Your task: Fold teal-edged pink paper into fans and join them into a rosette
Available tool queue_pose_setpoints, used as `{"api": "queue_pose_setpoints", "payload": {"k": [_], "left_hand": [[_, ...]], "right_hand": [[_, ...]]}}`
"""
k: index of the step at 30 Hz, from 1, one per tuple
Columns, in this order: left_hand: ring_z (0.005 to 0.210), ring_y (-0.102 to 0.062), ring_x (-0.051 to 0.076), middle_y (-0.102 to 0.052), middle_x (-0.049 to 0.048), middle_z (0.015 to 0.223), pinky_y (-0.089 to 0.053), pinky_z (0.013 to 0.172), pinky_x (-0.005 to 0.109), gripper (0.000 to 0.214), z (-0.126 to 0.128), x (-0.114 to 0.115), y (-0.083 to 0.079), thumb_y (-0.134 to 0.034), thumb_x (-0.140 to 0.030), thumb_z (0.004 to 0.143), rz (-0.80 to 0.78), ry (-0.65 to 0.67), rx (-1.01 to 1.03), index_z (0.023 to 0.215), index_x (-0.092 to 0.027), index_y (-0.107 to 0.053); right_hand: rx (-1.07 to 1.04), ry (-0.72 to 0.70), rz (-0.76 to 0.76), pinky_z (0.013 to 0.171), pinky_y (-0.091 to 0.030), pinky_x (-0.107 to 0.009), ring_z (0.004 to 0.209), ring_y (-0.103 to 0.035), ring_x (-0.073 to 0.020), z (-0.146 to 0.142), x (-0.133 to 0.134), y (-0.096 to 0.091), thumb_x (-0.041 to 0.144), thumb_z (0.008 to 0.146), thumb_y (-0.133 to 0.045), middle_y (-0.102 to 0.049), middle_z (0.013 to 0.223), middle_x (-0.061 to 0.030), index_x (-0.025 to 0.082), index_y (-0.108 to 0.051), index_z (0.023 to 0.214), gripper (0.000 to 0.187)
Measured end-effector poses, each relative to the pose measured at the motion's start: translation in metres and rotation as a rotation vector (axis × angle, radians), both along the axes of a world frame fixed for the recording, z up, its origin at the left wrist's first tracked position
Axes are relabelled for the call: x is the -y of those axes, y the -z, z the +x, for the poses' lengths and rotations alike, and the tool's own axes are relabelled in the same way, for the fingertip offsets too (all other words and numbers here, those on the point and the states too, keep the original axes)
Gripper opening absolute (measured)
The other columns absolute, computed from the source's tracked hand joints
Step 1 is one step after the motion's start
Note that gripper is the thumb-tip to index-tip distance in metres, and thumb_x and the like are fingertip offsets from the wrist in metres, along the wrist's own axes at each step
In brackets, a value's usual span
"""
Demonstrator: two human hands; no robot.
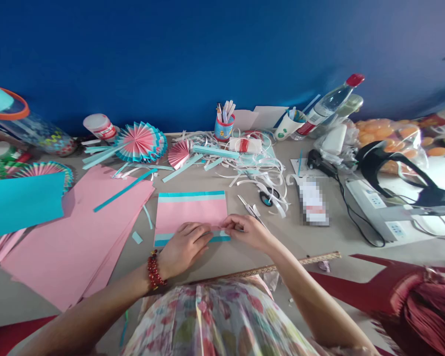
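Observation:
A pink paper sheet (188, 210) with teal and white strips along its far and near edges lies on the table in front of me. My left hand (183, 245), with a red bead bracelet at the wrist, presses on the sheet's near edge with its fingers curled. My right hand (245, 230) pinches the same near edge at its right corner, where a narrow fold is raised. The two hands almost touch at the fingertips.
A stack of large pink sheets (74, 232) and a teal sheet (22, 200) lie at left. Finished paper fans (139, 142), paper strips, scissors (254, 210), a pen cup (223, 126), a bottle (330, 104) and a glue gun (321, 163) crowd the back. A ruler (292, 262) lies along the front edge.

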State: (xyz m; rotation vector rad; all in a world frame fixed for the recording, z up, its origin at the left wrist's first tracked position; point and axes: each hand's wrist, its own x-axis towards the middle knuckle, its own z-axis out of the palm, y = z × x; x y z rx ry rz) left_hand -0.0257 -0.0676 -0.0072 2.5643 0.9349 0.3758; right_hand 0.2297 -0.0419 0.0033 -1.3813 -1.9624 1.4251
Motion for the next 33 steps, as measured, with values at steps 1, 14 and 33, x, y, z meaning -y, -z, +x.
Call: {"api": "queue_pose_setpoints", "payload": {"k": [1, 14, 33], "left_hand": [[0.118, -0.052, 0.024, -0.059, 0.0088, 0.128, -0.045, 0.101, 0.042, 0.034, 0.0, 0.0, 0.0, -0.05, -0.02, 0.096, 0.006, -0.001, -0.002, 0.13, -0.02, -0.056], [0.12, -0.05, 0.024, -0.056, 0.0077, 0.134, -0.041, 0.102, 0.042, 0.042, 0.003, 0.003, 0.001, -0.049, -0.018, 0.097, 0.125, 0.013, -0.098, 0.139, -0.026, -0.05], [0.12, -0.05, 0.026, -0.054, 0.0081, 0.136, -0.042, 0.103, 0.044, 0.05, 0.002, 0.004, 0.002, -0.057, -0.015, 0.09, 0.121, 0.018, -0.139, 0.139, -0.027, -0.049]], "right_hand": [[0.002, -0.001, 0.002, 0.065, -0.045, -0.02, 0.072, -0.062, -0.0128, 0.0, 0.0, 0.0, 0.024, 0.087, -0.06, -0.07, 0.082, -0.0002, 0.022, -0.071, 0.103, 0.019], [0.041, 0.0, 0.004, 0.063, -0.044, -0.02, 0.07, -0.062, -0.0123, -0.001, 0.0, -0.001, 0.023, 0.087, -0.059, -0.069, 0.079, 0.0015, 0.023, -0.069, 0.099, 0.016], [0.306, 0.029, 0.14, 0.066, -0.041, -0.024, 0.075, -0.064, -0.0154, 0.013, 0.004, -0.015, 0.018, 0.085, -0.059, -0.071, 0.084, 0.0011, 0.024, -0.064, 0.096, 0.014]]}}
